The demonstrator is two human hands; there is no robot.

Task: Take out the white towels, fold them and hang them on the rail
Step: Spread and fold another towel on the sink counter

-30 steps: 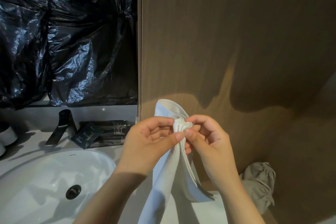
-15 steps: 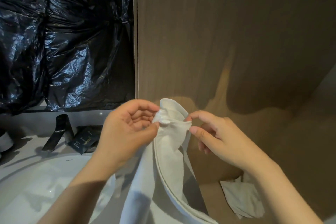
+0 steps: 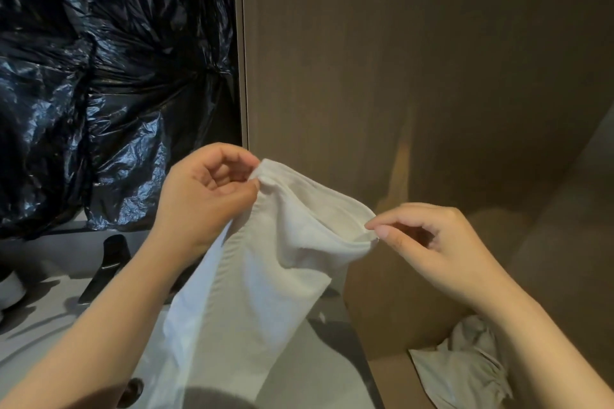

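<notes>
A white towel [image 3: 265, 276] hangs in front of me, held up by its top edge. My left hand [image 3: 206, 196] pinches the upper left corner between thumb and fingers. My right hand [image 3: 428, 242] pinches the upper right corner, about a hand's width lower and to the right. The top edge sags between the two hands and the rest of the cloth drops down past the bottom of the view. A second crumpled white towel [image 3: 465, 372] lies low at the right. No rail is in view.
A brown wooden panel [image 3: 415, 76] fills the right and centre. Black plastic sheeting [image 3: 99, 93] covers the wall at left. Below it are a dark tap [image 3: 106, 269], the white basin [image 3: 43, 335] and its drain [image 3: 133, 392].
My hands have moved apart, spreading the towel's top edge from a bunched grip to a wide hold. The left hand went up and left, the right hand right.
</notes>
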